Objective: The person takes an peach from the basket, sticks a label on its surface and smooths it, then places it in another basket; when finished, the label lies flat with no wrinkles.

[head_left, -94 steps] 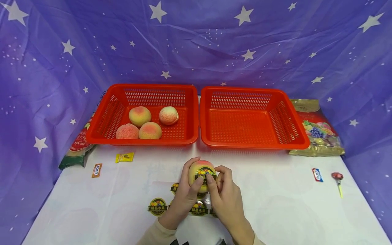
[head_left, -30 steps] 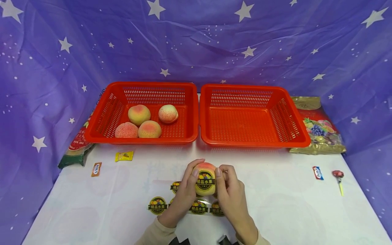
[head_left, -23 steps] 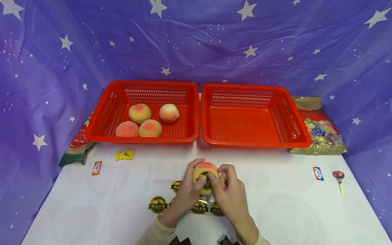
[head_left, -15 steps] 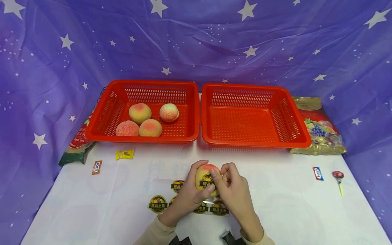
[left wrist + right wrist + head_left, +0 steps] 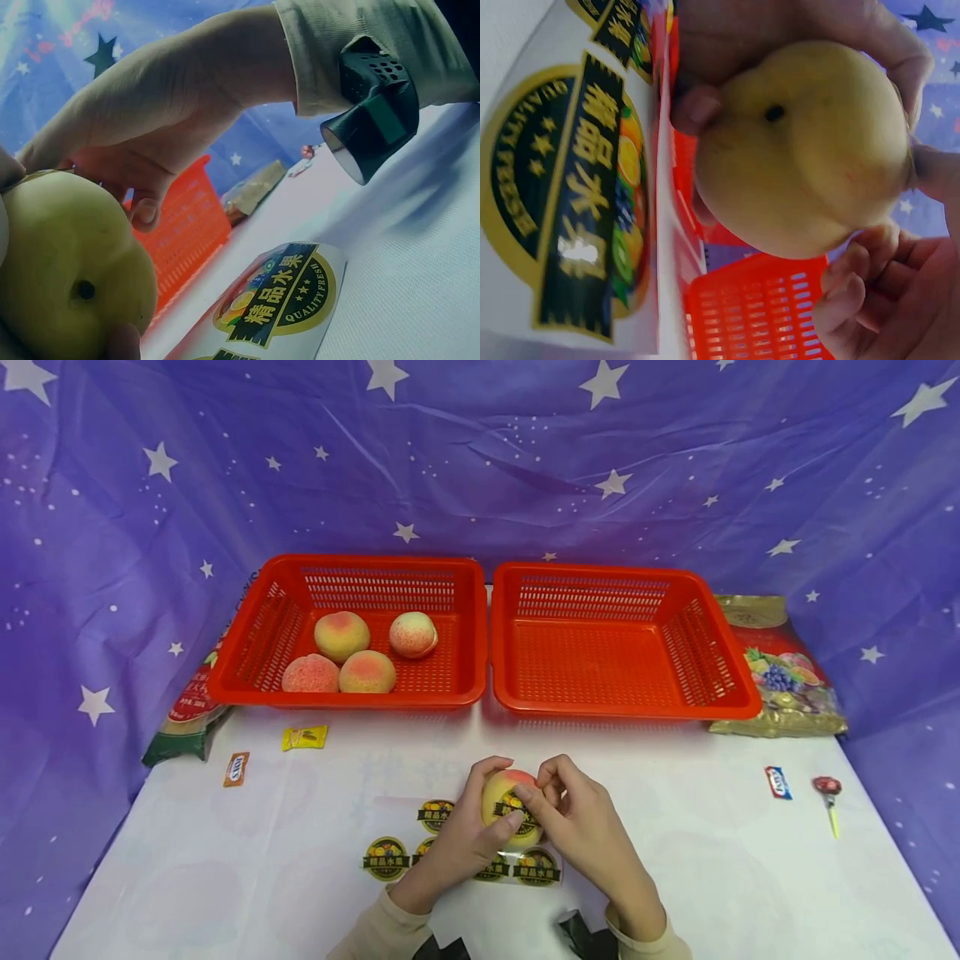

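A toy-like yellow peach with a pink top (image 5: 489,795) is held above the table in front of me. My left hand (image 5: 467,837) grips it from the left, its thumb across the front. On that front lies a round black-and-gold fruit sticker (image 5: 509,807), partly covered by both thumbs. My right hand (image 5: 592,831) has its thumb on the sticker and its curled forefinger at the peach's right side. The right wrist view shows the underside of the peach (image 5: 82,247) with a dark dot. Below the hands lies a clear sheet of matching stickers (image 5: 536,867), partly hidden by the left hand.
A red basket (image 5: 480,635) at the back left holds several peaches (image 5: 342,637). Beside it stands a second red basket (image 5: 592,668). Packets (image 5: 787,685) lean at both sides. Wrapped candies (image 5: 304,737) and a lollipop (image 5: 827,787) lie on the white table (image 5: 697,827).
Both hands have shifted slightly right and nearer with the peach. Around one second ago the thumbs stood at the sticker's sides; now they lie over it. More of the sheet's right end shows.
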Demonstrator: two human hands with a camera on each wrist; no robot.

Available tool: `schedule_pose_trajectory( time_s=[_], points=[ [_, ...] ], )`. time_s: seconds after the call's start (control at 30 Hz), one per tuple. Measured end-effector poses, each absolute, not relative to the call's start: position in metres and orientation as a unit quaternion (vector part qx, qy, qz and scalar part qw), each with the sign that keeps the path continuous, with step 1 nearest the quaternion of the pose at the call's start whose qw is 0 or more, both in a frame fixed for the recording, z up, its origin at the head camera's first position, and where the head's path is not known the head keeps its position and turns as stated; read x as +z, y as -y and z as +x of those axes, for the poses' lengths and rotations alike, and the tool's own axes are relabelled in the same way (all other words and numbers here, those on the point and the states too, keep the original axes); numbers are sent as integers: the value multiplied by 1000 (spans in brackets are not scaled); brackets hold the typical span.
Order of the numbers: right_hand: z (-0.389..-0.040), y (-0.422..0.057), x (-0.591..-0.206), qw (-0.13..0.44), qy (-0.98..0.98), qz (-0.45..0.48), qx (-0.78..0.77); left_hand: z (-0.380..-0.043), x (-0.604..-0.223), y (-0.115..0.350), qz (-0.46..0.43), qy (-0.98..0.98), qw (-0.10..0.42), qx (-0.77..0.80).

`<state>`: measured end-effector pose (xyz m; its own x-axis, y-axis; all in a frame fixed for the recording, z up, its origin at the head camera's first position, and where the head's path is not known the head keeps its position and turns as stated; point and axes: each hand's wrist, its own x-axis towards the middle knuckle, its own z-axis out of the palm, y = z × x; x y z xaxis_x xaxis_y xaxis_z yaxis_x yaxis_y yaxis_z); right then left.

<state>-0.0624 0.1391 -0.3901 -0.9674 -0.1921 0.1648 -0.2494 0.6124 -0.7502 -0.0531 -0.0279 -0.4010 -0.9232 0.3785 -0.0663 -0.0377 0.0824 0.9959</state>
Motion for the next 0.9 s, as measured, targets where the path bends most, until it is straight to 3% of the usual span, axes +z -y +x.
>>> schedule_pose_trajectory(
  time_s=[0.33, 0.5, 0.67, 0.9],
  points=[
    [-66, -142, -391, 99, 900, 150, 398, -53, -398, 29, 116, -725, 162, 659],
    [-66, -147, -389, 71, 894, 146, 418, -57, -410, 28, 122, -677, 141, 712],
    [-67, -156, -388, 37, 874, 239, 422, -60, -426, 30, 137, -658, 124, 730],
    [-66, -160, -387, 17, 869, 296, 396, -58, -415, 34, 146, -659, 151, 723]
  ],
)
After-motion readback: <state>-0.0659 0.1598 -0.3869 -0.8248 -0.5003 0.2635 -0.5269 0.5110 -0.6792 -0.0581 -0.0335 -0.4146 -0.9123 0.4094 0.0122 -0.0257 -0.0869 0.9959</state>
